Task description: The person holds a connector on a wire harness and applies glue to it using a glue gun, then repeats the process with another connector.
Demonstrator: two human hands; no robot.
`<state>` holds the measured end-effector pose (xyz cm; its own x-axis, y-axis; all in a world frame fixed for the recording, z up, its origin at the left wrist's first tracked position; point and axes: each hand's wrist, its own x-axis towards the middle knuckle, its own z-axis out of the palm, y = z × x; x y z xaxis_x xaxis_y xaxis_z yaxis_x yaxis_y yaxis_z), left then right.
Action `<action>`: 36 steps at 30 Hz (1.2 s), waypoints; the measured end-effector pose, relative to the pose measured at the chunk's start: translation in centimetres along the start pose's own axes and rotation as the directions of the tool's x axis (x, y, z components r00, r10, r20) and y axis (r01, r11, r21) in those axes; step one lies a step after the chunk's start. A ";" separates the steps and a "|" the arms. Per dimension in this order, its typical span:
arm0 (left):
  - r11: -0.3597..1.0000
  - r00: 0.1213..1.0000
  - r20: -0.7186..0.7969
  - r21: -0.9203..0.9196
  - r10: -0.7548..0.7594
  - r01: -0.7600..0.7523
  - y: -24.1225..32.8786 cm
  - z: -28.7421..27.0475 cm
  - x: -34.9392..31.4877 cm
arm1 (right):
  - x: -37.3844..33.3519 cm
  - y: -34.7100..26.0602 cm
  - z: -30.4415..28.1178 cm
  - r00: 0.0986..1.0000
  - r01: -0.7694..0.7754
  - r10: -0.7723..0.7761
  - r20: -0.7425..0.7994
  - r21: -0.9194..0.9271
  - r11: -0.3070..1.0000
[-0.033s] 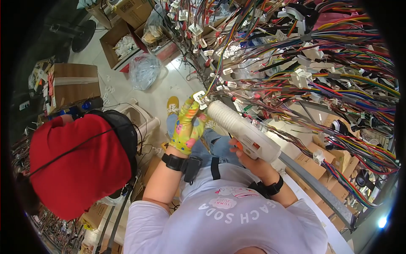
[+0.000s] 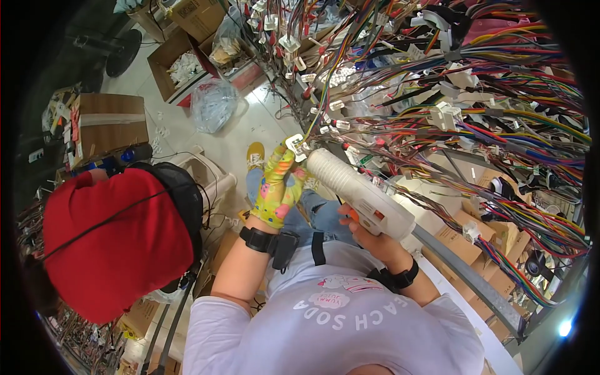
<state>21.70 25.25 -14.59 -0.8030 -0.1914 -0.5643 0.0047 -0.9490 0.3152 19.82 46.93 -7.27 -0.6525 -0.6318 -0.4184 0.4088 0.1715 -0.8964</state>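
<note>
My left hand (image 2: 278,194) wears a yellow patterned glove. Its fingers are closed on a white plastic connector (image 2: 296,148), from which thin coloured wires run up toward the bundles. My bare right hand (image 2: 373,237) grips a bulky white glue gun (image 2: 359,190) with a ribbed barrel and an orange trigger (image 2: 354,215). The barrel's front end is close beside the connector; whether they touch I cannot tell. The glue gun hides part of my right hand.
Bundles of coloured wires with white connectors (image 2: 444,115) fill the right side over a metal rail (image 2: 462,278). A person in a red top (image 2: 119,240) is close on my left. Cardboard boxes (image 2: 112,125) and a clear plastic bag (image 2: 212,106) lie on the floor.
</note>
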 end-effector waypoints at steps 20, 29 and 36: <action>0.989 0.998 0.060 0.148 0.009 -0.018 0.2 -0.7 0.0 | -0.2 -0.1 -0.2 0.999 -0.006 0.005 -0.038 -0.027 1.000; 0.991 0.996 0.086 0.129 0.033 -0.044 0.1 -1.0 0.2 | -0.5 -0.1 0.1 0.998 -0.024 0.024 -0.050 0.003 1.000; 0.994 0.996 0.080 0.094 0.043 -0.050 0.1 -0.9 0.3 | -0.5 0.6 -0.8 0.999 0.035 -0.037 -0.004 -0.175 0.984</action>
<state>21.97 24.91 -15.41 -0.8473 -0.2109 -0.4875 -0.0114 -0.9104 0.4136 19.87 47.89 -7.69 -0.6696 -0.6345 -0.3860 0.2675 0.2787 -0.9224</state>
